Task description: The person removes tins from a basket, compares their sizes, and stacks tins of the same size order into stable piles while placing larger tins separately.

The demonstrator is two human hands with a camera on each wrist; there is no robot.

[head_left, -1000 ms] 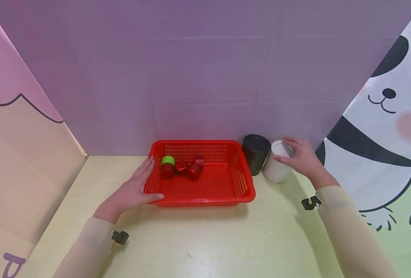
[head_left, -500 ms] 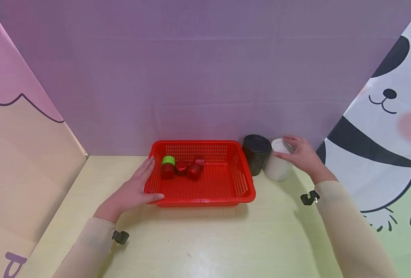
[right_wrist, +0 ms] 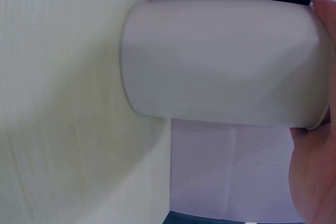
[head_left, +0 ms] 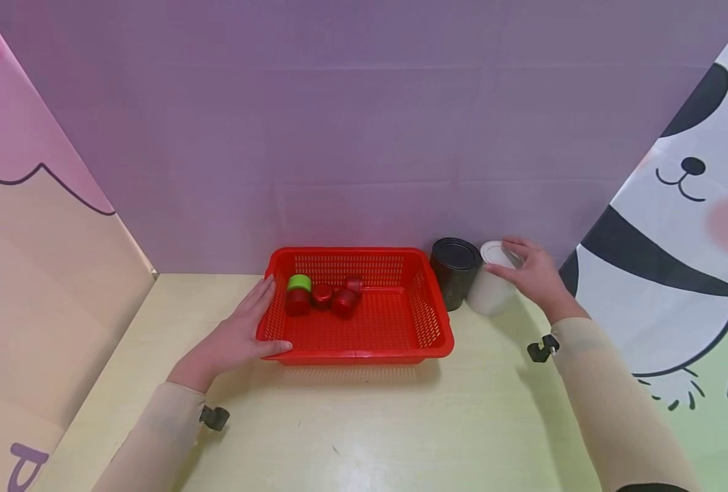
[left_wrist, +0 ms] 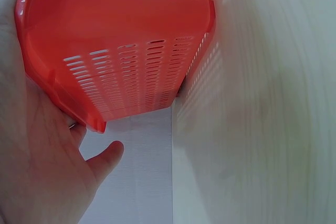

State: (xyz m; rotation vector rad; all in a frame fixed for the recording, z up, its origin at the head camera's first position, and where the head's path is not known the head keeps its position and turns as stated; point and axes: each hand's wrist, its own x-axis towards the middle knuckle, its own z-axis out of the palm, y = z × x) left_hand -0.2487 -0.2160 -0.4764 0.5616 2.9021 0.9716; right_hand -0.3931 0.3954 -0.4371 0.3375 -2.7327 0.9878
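My left hand (head_left: pixel 231 342) rests on the left side of a red perforated plastic basket (head_left: pixel 364 354), its thumb over the front rim. In the left wrist view, the hand (left_wrist: pixel 47 161) lies along the basket's rim, with one finger sticking out past the outer wall. My right hand (head_left: pixel 538 277) holds the white cylindrical canister (head_left: pixel 489 290) by its lidded top, thumb and fingers at the lid's edge. Seen from the right wrist, the canister (right_wrist: pixel 220 61) is upright, close beside a black canister (head_left: pixel 454 273).
Inside the basket, toward its left, sit several small shiny red round containers (head_left: pixel 344 303), with a lime-green round piece (head_left: pixel 299 282) among them. A purple cloth wall (head_left: pixel 364 137) stands behind the pale wooden table (head_left: pixel 364 430). Panda-printed cloth (head_left: pixel 665 294) borders the right.
My right hand and the white canister have shifted slightly back toward the purple wall. The left hand, basket and its contents stay put.
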